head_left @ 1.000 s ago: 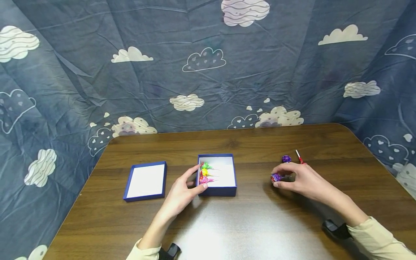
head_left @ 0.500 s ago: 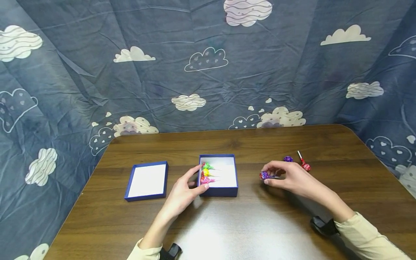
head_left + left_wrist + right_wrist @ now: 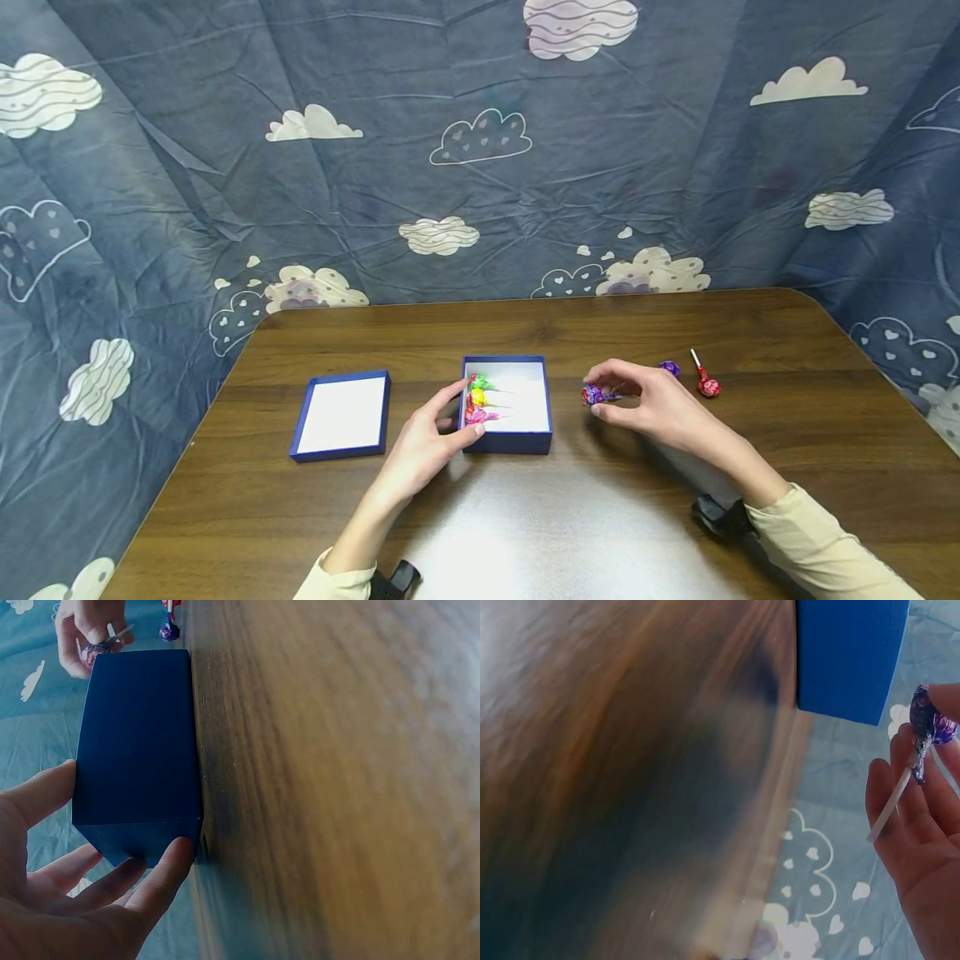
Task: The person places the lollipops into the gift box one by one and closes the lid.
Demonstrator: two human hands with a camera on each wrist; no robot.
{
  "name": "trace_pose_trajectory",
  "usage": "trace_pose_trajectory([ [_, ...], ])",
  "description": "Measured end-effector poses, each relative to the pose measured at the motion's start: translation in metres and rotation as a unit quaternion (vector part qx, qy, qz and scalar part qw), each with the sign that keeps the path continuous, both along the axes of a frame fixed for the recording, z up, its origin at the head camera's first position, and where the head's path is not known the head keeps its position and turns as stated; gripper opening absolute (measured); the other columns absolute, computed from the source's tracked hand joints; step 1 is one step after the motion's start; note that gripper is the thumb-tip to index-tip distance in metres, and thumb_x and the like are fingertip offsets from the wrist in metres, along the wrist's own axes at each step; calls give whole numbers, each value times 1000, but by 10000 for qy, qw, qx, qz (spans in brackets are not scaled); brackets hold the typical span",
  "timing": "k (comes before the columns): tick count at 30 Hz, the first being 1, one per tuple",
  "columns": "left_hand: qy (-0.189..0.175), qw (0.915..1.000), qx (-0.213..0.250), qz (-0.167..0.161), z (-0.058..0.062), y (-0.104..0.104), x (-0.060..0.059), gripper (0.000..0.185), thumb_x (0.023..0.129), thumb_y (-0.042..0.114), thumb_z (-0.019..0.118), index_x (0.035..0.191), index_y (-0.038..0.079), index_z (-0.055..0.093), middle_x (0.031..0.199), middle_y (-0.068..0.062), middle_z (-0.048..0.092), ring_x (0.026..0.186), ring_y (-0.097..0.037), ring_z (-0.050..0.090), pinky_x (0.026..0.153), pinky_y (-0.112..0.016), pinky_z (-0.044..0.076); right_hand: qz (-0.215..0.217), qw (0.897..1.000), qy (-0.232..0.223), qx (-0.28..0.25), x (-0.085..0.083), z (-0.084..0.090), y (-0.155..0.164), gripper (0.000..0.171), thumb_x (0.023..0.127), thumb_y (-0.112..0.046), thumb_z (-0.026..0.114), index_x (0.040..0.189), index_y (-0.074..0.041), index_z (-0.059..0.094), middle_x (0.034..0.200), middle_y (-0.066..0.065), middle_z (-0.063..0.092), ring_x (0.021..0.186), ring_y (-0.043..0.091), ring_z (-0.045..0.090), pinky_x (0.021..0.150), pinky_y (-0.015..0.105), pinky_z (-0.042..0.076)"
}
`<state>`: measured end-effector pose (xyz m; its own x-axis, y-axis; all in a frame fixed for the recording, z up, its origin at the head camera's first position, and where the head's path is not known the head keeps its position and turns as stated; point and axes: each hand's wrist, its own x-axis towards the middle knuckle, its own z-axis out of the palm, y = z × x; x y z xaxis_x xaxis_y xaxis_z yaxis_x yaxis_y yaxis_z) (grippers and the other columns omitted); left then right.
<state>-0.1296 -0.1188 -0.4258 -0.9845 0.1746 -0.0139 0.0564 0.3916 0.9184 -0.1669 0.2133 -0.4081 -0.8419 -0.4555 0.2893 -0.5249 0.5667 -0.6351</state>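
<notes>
In the head view my left hand (image 3: 422, 446) holds the left side of an open blue box (image 3: 510, 442) with a white inside. Its thumb lies at the front left corner, and in the left wrist view the fingers touch the side wall. Green (image 3: 481, 382), yellow (image 3: 477, 398) and pink (image 3: 482, 415) wrapped lollipops lie in the box along its left wall, sticks pointing right. To the right of the box, my right hand (image 3: 652, 404) pinches a purple-and-red wrapped lollipop (image 3: 592, 395) by its head, above the table. Its white stick (image 3: 890, 804) shows in the right wrist view.
A blue lid (image 3: 341, 416) with a white inside lies left of the box. Behind the right hand are a purple lollipop (image 3: 670, 367), partly hidden, and a red lollipop (image 3: 708, 386) on the wooden table (image 3: 600, 533). A cloud-patterned cloth (image 3: 360, 183) hangs behind.
My right hand has moved left toward the box with the purple-and-red lollipop, uncovering the red lollipop on the table. The left hand has stayed at the box.
</notes>
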Motion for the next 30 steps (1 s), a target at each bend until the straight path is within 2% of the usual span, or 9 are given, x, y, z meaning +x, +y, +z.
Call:
trace_pose_trajectory([
  [4, -18, 10000, 1, 10, 0, 0, 0, 68, 85, 32, 77, 146, 24, 48, 147, -11, 45, 113, -31, 60, 80, -40, 52, 81, 9999, 68, -88, -1, 1, -5, 28, 87, -19, 77, 113, -25, 68, 101, -17, 68, 93, 8, 63, 81, 36, 51],
  [11, -22, 10000, -33, 4, 1, 1, 1, 68, 85, 32, 77, 146, 24, 48, 148, -10, 44, 113, -31, 60, 80, -40, 52, 50, 9993, 345, -95, -4, 3, -14, 26, 85, -21, 78, 109, -24, 70, 97, -18, 67, 88, 9, 62, 77, 39, 50],
  [15, -30, 10000, 16, 16, 2, 1, 1, 68, 85, 31, 77, 146, 24, 48, 147, -11, 45, 113, -31, 60, 80, -40, 52, 150, 9991, 307, -244, -6, 6, -20, 26, 86, -21, 78, 109, -26, 69, 96, -18, 67, 87, 9, 62, 76, 37, 50],
  [21, -30, 10000, 5, 18, 2, 0, 1, 68, 85, 31, 77, 146, 23, 48, 147, -11, 44, 113, -31, 60, 80, -40, 52, 362, 9973, 445, -462, -8, 11, -29, 24, 86, -17, 78, 109, -20, 70, 99, -13, 66, 87, 9, 62, 76, 32, 50],
  [25, -24, 10000, -7, 32, 2, 0, 1, 68, 85, 32, 77, 146, 24, 48, 148, -11, 44, 113, -31, 60, 80, -40, 53, 370, 9965, 350, -667, -8, 16, -38, 26, 86, -17, 77, 110, -21, 69, 99, -11, 67, 87, 11, 62, 77, 29, 49],
  [30, -19, 10000, -35, 31, 2, 0, 1, 68, 85, 32, 77, 146, 25, 48, 147, -10, 44, 113, -30, 60, 79, -39, 52, 498, 9939, 100, -979, -11, 24, -51, 28, 87, -13, 77, 114, -14, 69, 100, -6, 67, 87, 15, 63, 78, 34, 51],
])
